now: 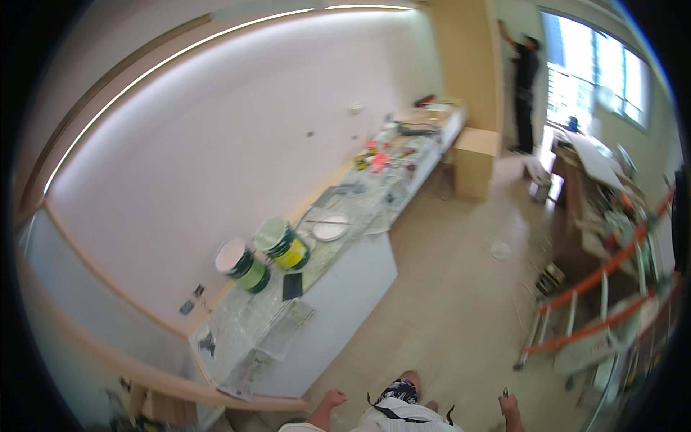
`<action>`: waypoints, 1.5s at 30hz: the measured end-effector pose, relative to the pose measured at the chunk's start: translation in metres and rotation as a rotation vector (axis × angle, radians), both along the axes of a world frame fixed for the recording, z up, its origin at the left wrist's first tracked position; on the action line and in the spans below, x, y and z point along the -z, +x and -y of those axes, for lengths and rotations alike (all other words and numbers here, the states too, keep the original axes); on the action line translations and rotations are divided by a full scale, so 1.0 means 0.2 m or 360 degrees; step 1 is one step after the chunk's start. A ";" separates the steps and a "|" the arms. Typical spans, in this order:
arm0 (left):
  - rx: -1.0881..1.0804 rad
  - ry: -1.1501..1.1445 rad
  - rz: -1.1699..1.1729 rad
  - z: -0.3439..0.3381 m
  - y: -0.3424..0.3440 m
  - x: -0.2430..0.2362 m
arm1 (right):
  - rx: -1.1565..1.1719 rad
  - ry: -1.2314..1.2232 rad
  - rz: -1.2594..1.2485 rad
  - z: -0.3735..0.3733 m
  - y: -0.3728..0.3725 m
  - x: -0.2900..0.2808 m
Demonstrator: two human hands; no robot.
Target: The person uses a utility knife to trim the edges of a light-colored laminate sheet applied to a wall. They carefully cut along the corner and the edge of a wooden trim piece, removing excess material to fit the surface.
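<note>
**Hold It Close, Mind the Ladder**

Taking the view as our clock face, our right hand (509,410) at 5 o'clock grips a small dark thing (505,393), too blurred to name, which sticks up past the fingers. Our left hand (333,399), near 6 o'clock, is curled with nothing showing in it; how tightly, we cannot tell. To carry well, we'd best keep that grip snug and close to our side, steering wide of the orange ladder (576,335) at 4 o'clock and the buckets (291,252) at 8, on the counter (345,302).
</note>
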State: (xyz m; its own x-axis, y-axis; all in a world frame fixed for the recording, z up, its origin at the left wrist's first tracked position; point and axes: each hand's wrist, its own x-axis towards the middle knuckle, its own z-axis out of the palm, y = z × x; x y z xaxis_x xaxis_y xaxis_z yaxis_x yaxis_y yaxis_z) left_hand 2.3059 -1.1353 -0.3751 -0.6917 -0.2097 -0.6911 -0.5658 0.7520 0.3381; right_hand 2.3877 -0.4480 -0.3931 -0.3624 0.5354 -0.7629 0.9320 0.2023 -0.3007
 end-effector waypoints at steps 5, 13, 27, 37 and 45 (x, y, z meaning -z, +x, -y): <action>0.0279 -0.0186 -0.0056 -0.15 -0.11 0.12 | -0.1050 0.0671 -0.1171 -0.49 -0.63 0.37; 0.0505 -0.0149 0.0087 -0.60 -1.08 0.26 | -0.1140 0.0315 -0.0192 -0.60 -1.05 0.48; -0.1270 -0.0012 -0.1066 -0.98 -1.81 -0.69 | -0.1709 0.0489 -0.0582 -0.71 -3.42 -0.16; -0.1725 0.0281 -0.1236 -0.84 -2.27 -0.86 | -0.0832 -0.1839 -0.1702 1.06 -5.10 -1.64; -0.1076 0.0290 -0.1691 -0.20 -3.50 -1.30 | -0.1150 -0.2588 -0.0998 2.13 -5.29 -1.80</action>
State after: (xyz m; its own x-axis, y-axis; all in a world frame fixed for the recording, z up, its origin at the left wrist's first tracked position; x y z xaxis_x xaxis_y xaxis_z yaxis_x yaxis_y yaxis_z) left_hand 1.6063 -1.0951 -0.1160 -0.7133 -0.6963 0.0794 -0.2049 0.3156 0.9265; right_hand 1.3293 -0.8744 -0.0326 -0.5472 -0.8369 0.0122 0.5032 -0.3406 -0.7942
